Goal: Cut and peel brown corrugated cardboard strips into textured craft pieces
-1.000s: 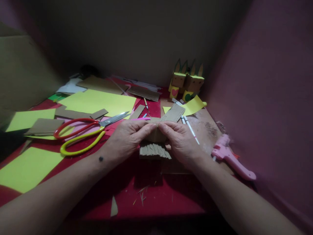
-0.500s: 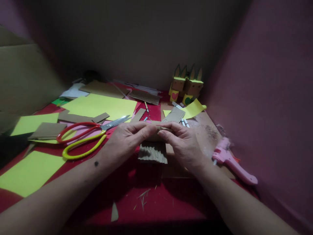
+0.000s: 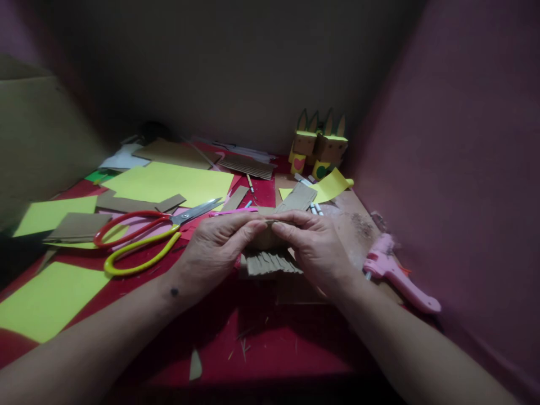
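Between both hands is a piece of cardboard [image 3: 265, 241], its upper edge pinched by thumbs and fingers. My left hand [image 3: 225, 233] grips it from the left and my right hand [image 3: 310, 239] from the right, with the thumb tips almost meeting. Just below hangs or lies a rippled cardboard strip [image 3: 272, 263]; whether it joins the held piece I cannot tell. Left of my left hand lie large scissors [image 3: 177, 225] with one red and one yellow handle, blades pointing away to the right. The fingers hide much of the held piece.
A pink glue gun [image 3: 399, 273] lies at the right on a cardboard board [image 3: 350, 225]. Small cardboard figures [image 3: 318, 146] stand at the back right. Yellow paper sheets [image 3: 169, 183] and cardboard scraps cover the left of the red table [image 3: 270, 349]. A pink wall rises at the right.
The held cardboard has tipped a little, and the rippled strip below it now looks shorter and higher. My thumbs have come closer together. The whole view has shifted slightly.
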Demonstrator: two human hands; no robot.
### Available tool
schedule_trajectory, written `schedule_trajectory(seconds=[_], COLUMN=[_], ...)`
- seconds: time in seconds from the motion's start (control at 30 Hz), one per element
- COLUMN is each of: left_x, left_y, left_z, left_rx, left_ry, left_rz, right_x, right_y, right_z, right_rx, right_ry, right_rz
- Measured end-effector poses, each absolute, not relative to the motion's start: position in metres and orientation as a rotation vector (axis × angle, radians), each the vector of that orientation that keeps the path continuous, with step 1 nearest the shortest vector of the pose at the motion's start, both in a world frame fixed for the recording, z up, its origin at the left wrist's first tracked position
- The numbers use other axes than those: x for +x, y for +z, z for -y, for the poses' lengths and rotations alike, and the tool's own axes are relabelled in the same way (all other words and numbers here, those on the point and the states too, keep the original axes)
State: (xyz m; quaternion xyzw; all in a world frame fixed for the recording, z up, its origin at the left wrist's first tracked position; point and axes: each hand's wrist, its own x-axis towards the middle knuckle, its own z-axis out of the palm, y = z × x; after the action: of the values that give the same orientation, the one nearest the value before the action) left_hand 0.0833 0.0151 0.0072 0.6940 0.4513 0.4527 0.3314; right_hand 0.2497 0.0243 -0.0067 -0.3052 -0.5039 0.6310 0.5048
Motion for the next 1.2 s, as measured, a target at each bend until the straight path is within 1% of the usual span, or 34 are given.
schedule_trajectory(seconds=[0.23, 0.4, 0.63, 0.73, 0.87, 0.97, 1.13, 1.2], left_x=[0.079, 0.079, 0.077, 0.076, 0.076, 0.074, 0.073, 0.075], left_y=[0.007, 0.009, 0.008, 0.008, 0.008, 0.010, 0.016, 0.016], left_z=[-0.019, -0.016, -0.013, -0.015, -0.021, -0.024, -0.022, -0.019], left_rx=[1.819, 1.800, 1.887, 1.858, 1.676, 1.475, 1.185, 1.169], left_ry=[1.182, 1.323, 1.425, 1.411, 1.401, 1.329, 0.991, 0.933], left_rz=[-1.136, -1.171, -1.014, -0.980, -1.118, -1.183, -0.905, -0.829], right_x=[0.251, 0.251, 0.252, 0.253, 0.256, 0.258, 0.259, 0.259], right_y=[-0.006, -0.003, -0.006, -0.005, -0.004, -0.007, -0.014, -0.016], right_z=[-0.028, -0.027, -0.029, -0.028, -0.026, -0.026, -0.027, -0.027], right_rx=[-0.698, -0.737, -0.756, -0.705, -0.708, -0.695, -0.691, -0.688], right_ry=[1.596, 1.613, 1.444, 1.267, 0.836, 0.551, 0.277, 0.215], right_rz=[1.133, 1.155, 1.294, 1.408, 1.605, 1.706, 1.778, 1.806])
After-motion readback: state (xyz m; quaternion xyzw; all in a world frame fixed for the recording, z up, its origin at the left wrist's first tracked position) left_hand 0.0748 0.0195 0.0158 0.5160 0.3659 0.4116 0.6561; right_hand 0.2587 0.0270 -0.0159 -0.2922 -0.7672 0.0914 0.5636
